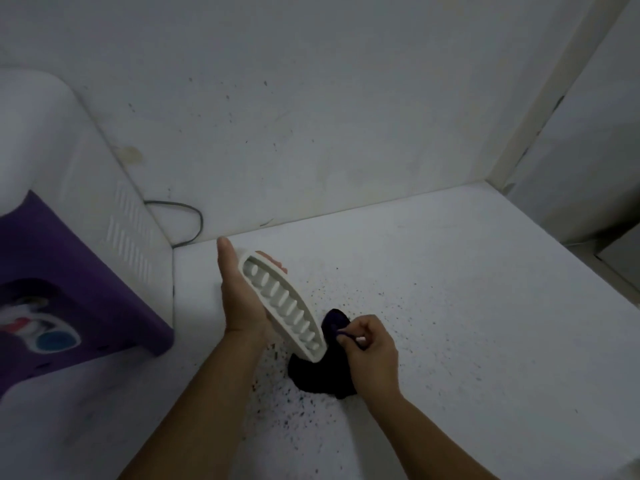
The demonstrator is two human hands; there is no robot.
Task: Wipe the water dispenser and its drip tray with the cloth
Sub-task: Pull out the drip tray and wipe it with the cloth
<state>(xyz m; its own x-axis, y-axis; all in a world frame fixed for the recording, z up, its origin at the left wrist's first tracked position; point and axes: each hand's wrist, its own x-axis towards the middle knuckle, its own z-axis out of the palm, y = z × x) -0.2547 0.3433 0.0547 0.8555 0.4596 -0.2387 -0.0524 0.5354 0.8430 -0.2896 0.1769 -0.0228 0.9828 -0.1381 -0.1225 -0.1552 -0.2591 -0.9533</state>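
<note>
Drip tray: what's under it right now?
The left hand holds the drip tray from beneath, tilted. Its lower end overlaps the dark cloth, gripped by the right hand. The tray's underside is hidden.

I see the white and purple plastic water dispenser [69, 237] at the left of the speckled white worktop [450, 306] against the wall, my left hand [239, 299] holding the white slotted drip tray [282, 304] right of it, and the dark purple cloth [318, 368] under my right hand [370, 348].
</note>
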